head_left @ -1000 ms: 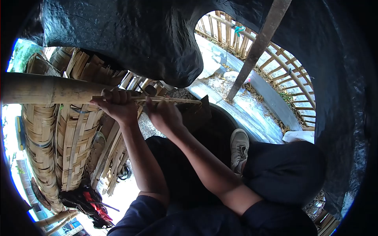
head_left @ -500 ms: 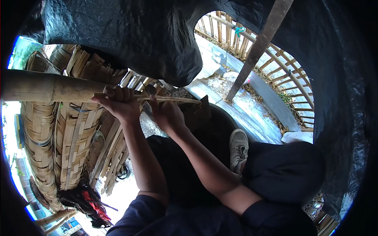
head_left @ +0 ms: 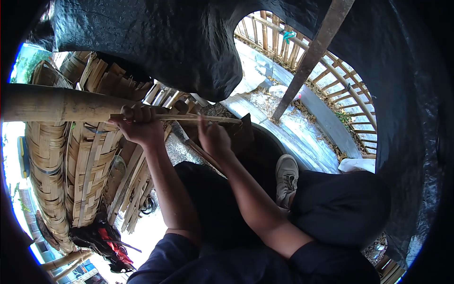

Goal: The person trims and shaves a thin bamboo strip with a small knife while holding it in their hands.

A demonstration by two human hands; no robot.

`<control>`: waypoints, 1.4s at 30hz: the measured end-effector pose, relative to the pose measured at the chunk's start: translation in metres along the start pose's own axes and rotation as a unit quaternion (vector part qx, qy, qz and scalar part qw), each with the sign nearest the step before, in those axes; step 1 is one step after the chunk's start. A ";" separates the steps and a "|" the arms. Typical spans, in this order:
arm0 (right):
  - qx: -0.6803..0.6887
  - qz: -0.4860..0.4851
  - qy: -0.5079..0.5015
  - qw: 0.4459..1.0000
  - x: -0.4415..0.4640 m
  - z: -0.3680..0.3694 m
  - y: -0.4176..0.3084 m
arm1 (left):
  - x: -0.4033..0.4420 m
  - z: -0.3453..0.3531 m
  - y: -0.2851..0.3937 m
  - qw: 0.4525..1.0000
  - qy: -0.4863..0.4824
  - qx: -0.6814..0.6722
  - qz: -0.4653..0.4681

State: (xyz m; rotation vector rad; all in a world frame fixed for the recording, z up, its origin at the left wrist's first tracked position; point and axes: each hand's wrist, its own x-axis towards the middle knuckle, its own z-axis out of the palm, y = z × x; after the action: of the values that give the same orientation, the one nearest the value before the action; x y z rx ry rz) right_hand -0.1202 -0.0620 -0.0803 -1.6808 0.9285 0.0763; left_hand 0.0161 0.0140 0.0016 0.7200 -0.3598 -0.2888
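Note:
My left hand (head_left: 141, 127) is closed around a thin split bamboo strip (head_left: 182, 117), near its left end and just under a thick bamboo pole. The strip runs to the right, its far end by a dark upright piece (head_left: 245, 130). My right hand (head_left: 215, 141) is curled below the strip, one digit raised against or close to it. What its folded fingers hold is hidden. A slim stick (head_left: 204, 154) slants down behind that hand toward my forearm.
The thick bamboo pole (head_left: 61, 103) juts in from the left. Woven bamboo rolls (head_left: 47, 175) and split pieces (head_left: 130, 201) stand at left. Black sheeting (head_left: 189, 42) hangs above. A flat post (head_left: 312, 61) slants at upper right, before a bamboo fence (head_left: 343, 87). My shoe (head_left: 286, 180) is at lower right.
My right hand has slid right along the strip, away from my left hand. My left hand has barely moved and still grips the strip. The slim slanting stick now shows more.

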 end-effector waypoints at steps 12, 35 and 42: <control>-0.018 -0.022 -0.002 1.000 0.015 -0.003 0.010 | 0.000 0.000 0.000 1.000 -0.016 -0.019 -0.010; -0.035 -0.017 0.012 0.999 0.005 0.015 0.005 | 0.002 -0.006 -0.002 0.998 0.043 0.034 0.019; 0.026 -0.004 -0.040 0.999 -0.029 -0.009 -0.047 | -0.007 0.013 -0.005 0.999 0.027 0.034 0.003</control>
State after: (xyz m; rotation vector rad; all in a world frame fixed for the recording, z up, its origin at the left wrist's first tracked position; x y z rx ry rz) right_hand -0.1154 -0.0531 -0.0253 -1.6221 0.8568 0.1140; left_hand 0.0039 0.0049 0.0060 0.7914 -0.3223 -0.2521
